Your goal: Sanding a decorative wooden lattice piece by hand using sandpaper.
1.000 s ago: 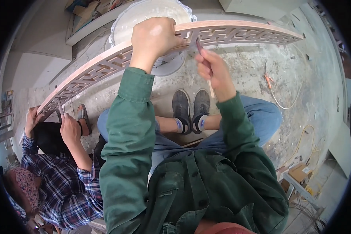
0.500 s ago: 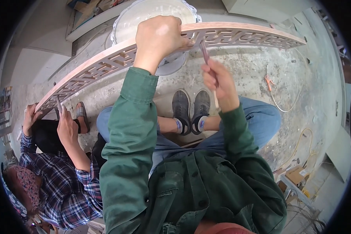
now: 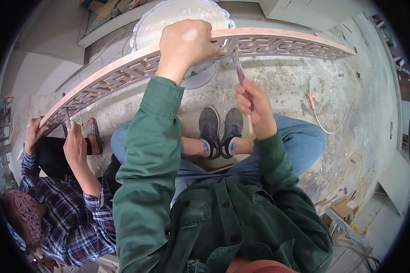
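A long, narrow wooden fretwork panel (image 3: pixel 278 44) with a geometric cut-out pattern spans the view from left to right, its plain edge upward. My left hand (image 3: pixel 184 48) is closed over its top edge near the middle. In my right hand (image 3: pixel 256 102), closed fingers hold a slim, flat, reddish-brown stick (image 3: pixel 238 68). The stick's far end meets the panel's lower side, just right of my left hand. A pale end of it shows below my grip. Whether it is a file or a sanding stick, I cannot tell.
Behind the panel stands a round white top with a scalloped rim (image 3: pixel 143 22). At left a co-worker in a plaid shirt (image 3: pixel 64 209) grips the panel's end and holds a thin tool to it. An orange-handled cord (image 3: pixel 311 100) and a cardboard box (image 3: pixel 344 207) lie at right.
My right hand and its stick have shifted slightly downward, toward me. My left hand stays closed on the panel. The co-worker's near hand has moved a little.
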`<state>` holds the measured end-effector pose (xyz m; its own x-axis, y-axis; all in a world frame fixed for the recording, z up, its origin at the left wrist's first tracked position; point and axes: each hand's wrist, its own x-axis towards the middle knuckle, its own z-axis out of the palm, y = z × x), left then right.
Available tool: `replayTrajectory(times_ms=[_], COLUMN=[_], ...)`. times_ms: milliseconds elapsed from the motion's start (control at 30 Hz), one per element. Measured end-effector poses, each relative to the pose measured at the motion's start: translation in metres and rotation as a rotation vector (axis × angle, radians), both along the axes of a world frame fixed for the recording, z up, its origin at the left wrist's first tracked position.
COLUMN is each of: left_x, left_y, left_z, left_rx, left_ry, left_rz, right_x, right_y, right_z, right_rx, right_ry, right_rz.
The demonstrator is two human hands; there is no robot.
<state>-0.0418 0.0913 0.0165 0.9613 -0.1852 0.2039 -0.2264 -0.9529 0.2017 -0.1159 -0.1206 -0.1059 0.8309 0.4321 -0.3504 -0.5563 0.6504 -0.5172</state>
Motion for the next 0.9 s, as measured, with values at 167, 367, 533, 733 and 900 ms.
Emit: replayTrajectory(times_ms=[167,367,533,733,900], left_x=[0.000,0.001,0.000,0.002,-0.001], left_y=[-0.002,-0.001,-0.001,-0.004,-0.001], left_z=[0.005,0.002,0.001,0.003,0.001], left_rx=[0.059,0.035,0.028,0.046,0.041], left_ry=[0.012,0.029,-0.020,0.019,-0.008], left_rz=[0.005,0.010,-0.017,0.008,0.006], right_x=[0.042,0.024,-0.005,0.060,-0.006], right_y=[0.009,0.013,0.002,0.020,0.007], right_z=[-0.002,0.004,-0.002,0.000,-0.004], right_rx=[-0.025,-0.043,-0.041,0.035,-0.055], right_ry=[-0.046,-0.044,-0.002,-0.046,-0.046], right_rz=[0.038,-0.005,-0.026,0.032,0.001])
